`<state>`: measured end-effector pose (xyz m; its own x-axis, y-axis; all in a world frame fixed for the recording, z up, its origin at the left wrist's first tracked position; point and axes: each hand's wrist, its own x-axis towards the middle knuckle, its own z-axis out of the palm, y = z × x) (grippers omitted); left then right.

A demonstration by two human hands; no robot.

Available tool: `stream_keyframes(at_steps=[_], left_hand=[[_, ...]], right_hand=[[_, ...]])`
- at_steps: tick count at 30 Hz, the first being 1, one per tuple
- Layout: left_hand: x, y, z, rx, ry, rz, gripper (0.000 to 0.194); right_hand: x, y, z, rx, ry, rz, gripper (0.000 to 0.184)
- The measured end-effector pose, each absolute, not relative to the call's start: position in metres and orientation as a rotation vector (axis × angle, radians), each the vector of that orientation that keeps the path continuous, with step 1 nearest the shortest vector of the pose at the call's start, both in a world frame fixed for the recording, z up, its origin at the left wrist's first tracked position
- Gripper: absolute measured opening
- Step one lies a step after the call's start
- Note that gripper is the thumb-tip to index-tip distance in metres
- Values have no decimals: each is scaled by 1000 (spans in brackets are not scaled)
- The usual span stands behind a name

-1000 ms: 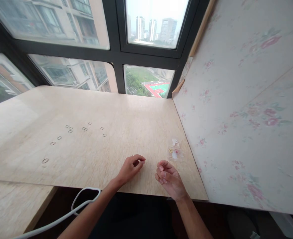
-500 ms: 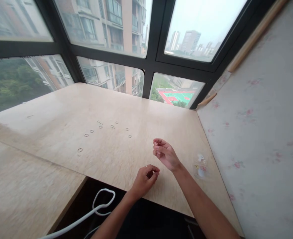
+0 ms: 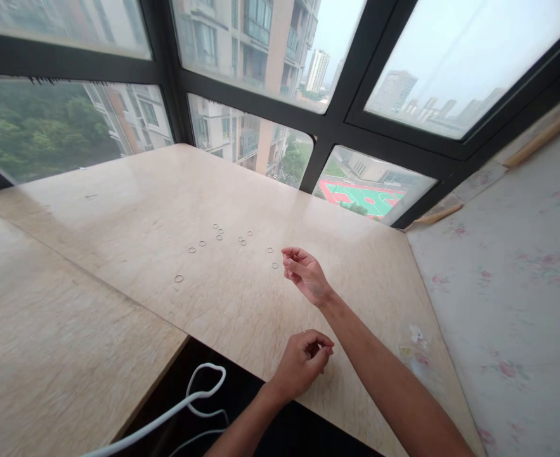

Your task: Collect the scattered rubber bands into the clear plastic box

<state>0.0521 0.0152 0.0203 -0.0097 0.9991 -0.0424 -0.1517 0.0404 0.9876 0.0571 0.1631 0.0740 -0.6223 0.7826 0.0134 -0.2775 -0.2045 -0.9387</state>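
Note:
Above the beige marble-patterned tabletop (image 3: 241, 304), my right hand (image 3: 308, 277) reaches left with its fingertips pressed together in a pinch. Anything between those fingertips is too small to make out. Just left of the fingertips lie two thin metal rings, a nearer ring (image 3: 274, 266) and a farther ring (image 3: 270, 250). My left hand (image 3: 301, 363) rests by the table's front edge, fingers curled and thumb meeting the fingertips. It wears a ring on one finger, and whatever its pinch contains is hidden. Several more rings lie scattered to the left, a larger ring (image 3: 179, 278) nearest me.
Small clear plastic bags (image 3: 415, 352) with little items lie right of my right forearm. A floral-papered wall (image 3: 508, 317) bounds the right side, dark-framed windows (image 3: 384, 133) the back. A white cable (image 3: 165, 416) loops below the table edge at lower left.
My right hand has moved forward and left from the front edge to beside the scattered rings. My left hand has kept its curled shape near the edge. The view has turned left.

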Motion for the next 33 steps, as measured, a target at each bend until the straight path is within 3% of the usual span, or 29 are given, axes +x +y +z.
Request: stream_keyframes(at_steps=[9, 20, 28, 33], left_hand=[[51, 15, 21, 987, 1097, 1255, 11], [52, 14, 17, 1008, 1120, 1256, 11], [52, 15, 17, 994, 1133, 1239, 12], [52, 14, 18, 1029, 1150, 1256, 12]], right_hand=[[39, 178, 62, -717, -1453, 1815, 27], [13, 228, 30, -1160, -2335, 925, 30], [0, 237, 38, -1159, -2820, 543, 16], [3, 247, 49, -1178, -2990, 521, 5]])
